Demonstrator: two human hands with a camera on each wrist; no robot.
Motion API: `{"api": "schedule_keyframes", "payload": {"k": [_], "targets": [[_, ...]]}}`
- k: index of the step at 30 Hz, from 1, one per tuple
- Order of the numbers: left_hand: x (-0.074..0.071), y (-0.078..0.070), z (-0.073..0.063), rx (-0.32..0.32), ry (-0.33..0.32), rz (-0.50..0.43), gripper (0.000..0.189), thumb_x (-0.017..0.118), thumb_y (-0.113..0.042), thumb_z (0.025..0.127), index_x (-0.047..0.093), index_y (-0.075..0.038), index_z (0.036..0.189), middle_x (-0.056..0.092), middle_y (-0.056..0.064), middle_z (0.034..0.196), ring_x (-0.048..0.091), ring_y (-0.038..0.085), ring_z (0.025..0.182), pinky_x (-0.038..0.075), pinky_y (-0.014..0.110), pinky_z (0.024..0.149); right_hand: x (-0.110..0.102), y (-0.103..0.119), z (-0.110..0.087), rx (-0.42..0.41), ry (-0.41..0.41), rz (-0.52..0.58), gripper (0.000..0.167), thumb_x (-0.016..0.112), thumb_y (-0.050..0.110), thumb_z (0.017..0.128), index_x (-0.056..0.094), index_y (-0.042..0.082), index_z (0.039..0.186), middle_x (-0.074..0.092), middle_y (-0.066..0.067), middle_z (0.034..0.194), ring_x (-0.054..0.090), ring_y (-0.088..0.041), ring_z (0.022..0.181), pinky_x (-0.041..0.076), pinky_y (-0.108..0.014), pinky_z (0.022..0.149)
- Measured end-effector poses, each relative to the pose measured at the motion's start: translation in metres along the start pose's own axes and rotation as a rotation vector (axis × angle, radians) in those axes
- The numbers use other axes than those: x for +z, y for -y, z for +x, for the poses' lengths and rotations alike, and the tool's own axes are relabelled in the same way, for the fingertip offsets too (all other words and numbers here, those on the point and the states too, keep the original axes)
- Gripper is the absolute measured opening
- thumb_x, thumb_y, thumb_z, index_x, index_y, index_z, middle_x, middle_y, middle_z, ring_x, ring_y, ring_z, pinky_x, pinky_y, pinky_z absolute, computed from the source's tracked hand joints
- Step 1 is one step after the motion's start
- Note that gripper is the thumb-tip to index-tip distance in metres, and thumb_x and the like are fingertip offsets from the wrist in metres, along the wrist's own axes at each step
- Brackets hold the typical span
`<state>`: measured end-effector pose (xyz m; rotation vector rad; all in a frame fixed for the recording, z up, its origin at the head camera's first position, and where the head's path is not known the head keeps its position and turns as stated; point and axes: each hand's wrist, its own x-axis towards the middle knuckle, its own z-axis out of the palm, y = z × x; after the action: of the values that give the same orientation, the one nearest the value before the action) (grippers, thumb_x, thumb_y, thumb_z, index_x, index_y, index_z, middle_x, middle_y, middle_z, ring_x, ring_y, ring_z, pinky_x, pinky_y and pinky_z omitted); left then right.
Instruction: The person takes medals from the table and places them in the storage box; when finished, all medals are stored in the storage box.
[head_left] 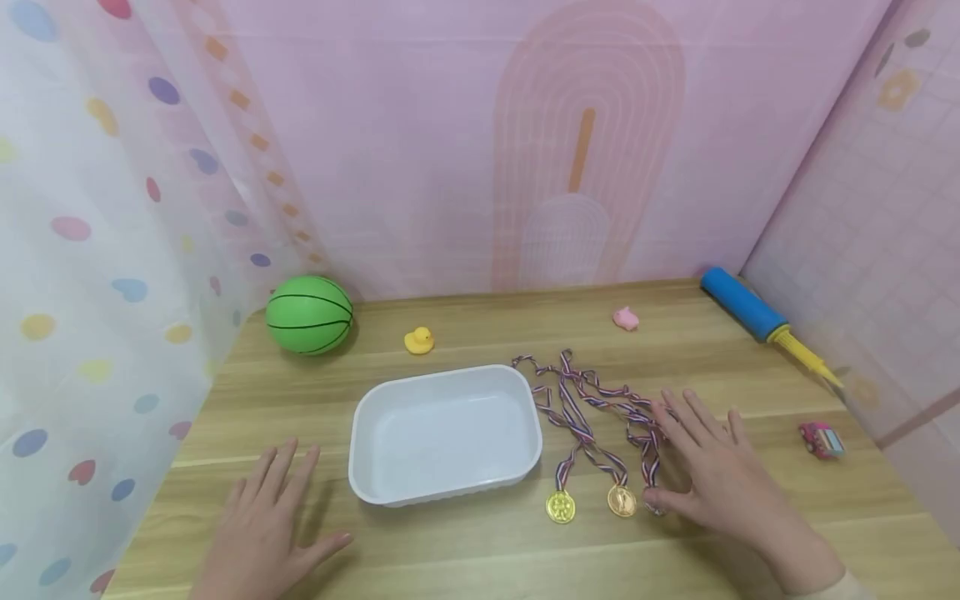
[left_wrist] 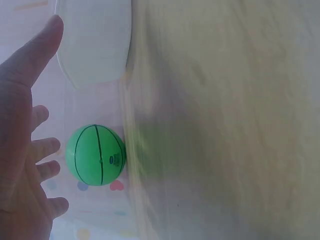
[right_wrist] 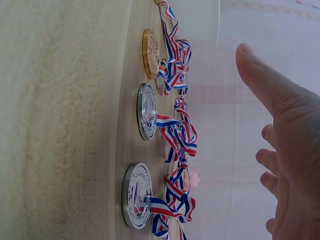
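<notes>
Several medals on red, white and blue ribbons lie on the wooden table to the right of a white plastic basin. A gold medal and a bronze-toned medal show plainly from above. Two silver medals appear in the right wrist view; from the head they are mostly hidden by my right hand. That hand hovers over the ribbons with fingers spread, holding nothing. My left hand is to the left of the basin, its fingers extended and apart, also holding nothing.
A green ball sits at the back left, with a yellow rubber duck beside it. Farther right are a small pink toy, a blue and yellow hand pump and a small pink toy vehicle. Patterned curtains border the table.
</notes>
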<state>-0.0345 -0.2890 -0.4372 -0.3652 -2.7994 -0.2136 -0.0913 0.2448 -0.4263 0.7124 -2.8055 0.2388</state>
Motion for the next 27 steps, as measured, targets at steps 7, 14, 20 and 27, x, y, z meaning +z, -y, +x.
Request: {"api": "schedule_keyframes", "payload": {"k": [7,14,20,27], "targets": [[0.002,-0.005,0.012,0.043,-0.074,-0.067,0.11,0.076,-0.065,0.064,0.034,-0.007,0.148,0.035,0.025,0.147,0.032,0.047,0.131,0.033,0.067,0.095,-0.003,-0.006,0.002,0.033,-0.007,0.071,0.107,0.072,0.063,0.073,0.018,0.017,0.155,0.021,-0.011,0.158,0.014,-0.033,0.144,0.003,-0.07,0.107],[0.01,-0.023,0.038,-0.047,-0.067,-0.249,0.097,0.078,-0.051,0.074,0.034,-0.006,0.148,0.039,0.026,0.143,0.035,0.046,0.129,0.033,0.064,0.098,-0.004,-0.03,-0.005,0.052,-0.09,0.168,0.098,0.08,0.042,0.075,0.029,0.007,0.15,0.037,-0.022,0.147,0.036,-0.044,0.131,0.024,-0.061,0.109],[0.022,-0.03,0.052,-0.208,-0.002,-0.439,0.075,0.064,-0.041,0.091,0.033,-0.003,0.147,0.038,0.026,0.143,0.037,0.045,0.128,0.032,0.064,0.101,-0.002,-0.049,-0.018,0.168,-0.074,0.269,0.086,0.078,0.036,0.079,0.036,0.002,0.146,0.041,-0.029,0.14,0.039,-0.052,0.122,0.03,-0.067,0.099],[0.034,-0.033,0.06,-0.556,0.003,-0.703,0.06,0.046,-0.04,0.1,0.036,-0.002,0.144,0.055,0.018,0.12,0.054,0.028,0.106,0.048,0.039,0.09,-0.003,-0.061,-0.036,0.333,-0.001,0.295,0.068,0.074,0.038,0.084,0.05,-0.005,0.131,0.054,-0.033,0.121,0.056,-0.05,0.101,0.046,-0.066,0.077]]}}
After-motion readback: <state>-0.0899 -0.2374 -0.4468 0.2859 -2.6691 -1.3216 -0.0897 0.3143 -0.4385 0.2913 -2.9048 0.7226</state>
